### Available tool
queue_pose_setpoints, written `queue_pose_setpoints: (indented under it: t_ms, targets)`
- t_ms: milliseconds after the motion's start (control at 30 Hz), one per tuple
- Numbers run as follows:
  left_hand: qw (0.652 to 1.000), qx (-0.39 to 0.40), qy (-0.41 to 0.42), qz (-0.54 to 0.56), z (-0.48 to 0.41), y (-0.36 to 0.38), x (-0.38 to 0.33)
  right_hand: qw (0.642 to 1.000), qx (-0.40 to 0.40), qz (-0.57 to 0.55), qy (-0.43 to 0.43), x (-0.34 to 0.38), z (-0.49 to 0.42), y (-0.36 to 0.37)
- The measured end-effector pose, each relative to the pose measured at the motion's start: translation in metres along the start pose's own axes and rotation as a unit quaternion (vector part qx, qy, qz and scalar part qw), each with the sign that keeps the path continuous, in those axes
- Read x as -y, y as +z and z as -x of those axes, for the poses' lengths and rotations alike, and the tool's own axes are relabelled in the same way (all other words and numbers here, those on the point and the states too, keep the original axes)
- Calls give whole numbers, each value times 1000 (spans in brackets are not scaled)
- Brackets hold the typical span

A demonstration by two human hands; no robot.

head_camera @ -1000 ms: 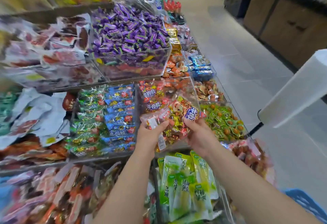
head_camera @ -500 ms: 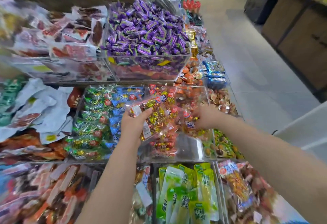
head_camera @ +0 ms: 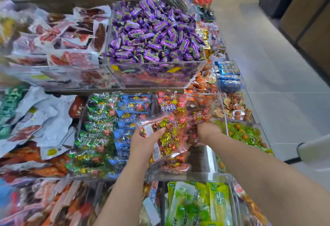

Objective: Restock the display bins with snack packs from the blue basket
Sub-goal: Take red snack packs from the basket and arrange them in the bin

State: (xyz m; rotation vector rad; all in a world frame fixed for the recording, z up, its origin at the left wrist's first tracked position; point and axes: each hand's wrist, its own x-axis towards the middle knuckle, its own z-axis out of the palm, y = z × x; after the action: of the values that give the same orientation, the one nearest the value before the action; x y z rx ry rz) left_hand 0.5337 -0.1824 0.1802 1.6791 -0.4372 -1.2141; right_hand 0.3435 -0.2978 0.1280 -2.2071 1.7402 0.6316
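Observation:
Both hands hold clear snack packs of red and gold wrapped sweets over a clear acrylic display bin (head_camera: 205, 175) in the middle tier. My left hand (head_camera: 144, 142) grips one snack pack (head_camera: 166, 136) with a white label, tilted above the bin. My right hand (head_camera: 207, 132) is closed on a second red pack (head_camera: 194, 120) pressed down toward the bin's right side. More red packs (head_camera: 171, 104) stand at the bin's back. The blue basket is out of view.
A bin of green and blue packs (head_camera: 110, 127) sits left of the target bin. Purple candies (head_camera: 153, 33) fill the upper bin. Green packs (head_camera: 196, 204) lie in the lower tier. A white roll (head_camera: 314, 150) juts in at right, beside the tiled aisle (head_camera: 267, 65).
My hands moved forward and down from in front of the bins into the red-pack bin, carrying the packs. The view shifted left, and the blue basket left the frame.

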Motion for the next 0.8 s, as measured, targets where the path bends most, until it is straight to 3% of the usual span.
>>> queue_pose_setpoints:
  t_ms: [233,467,800]
  targets:
    - [1000,15,-5,8,-8,1,2,998,-6,43,37,11,-18,5]
    - [999,43,1,19,-8,-4,7,983,-169,-51,55,8,2,33]
    - [999,48,-9,-2,-8,2,0,964,-125,-233,9,11,-13,31]
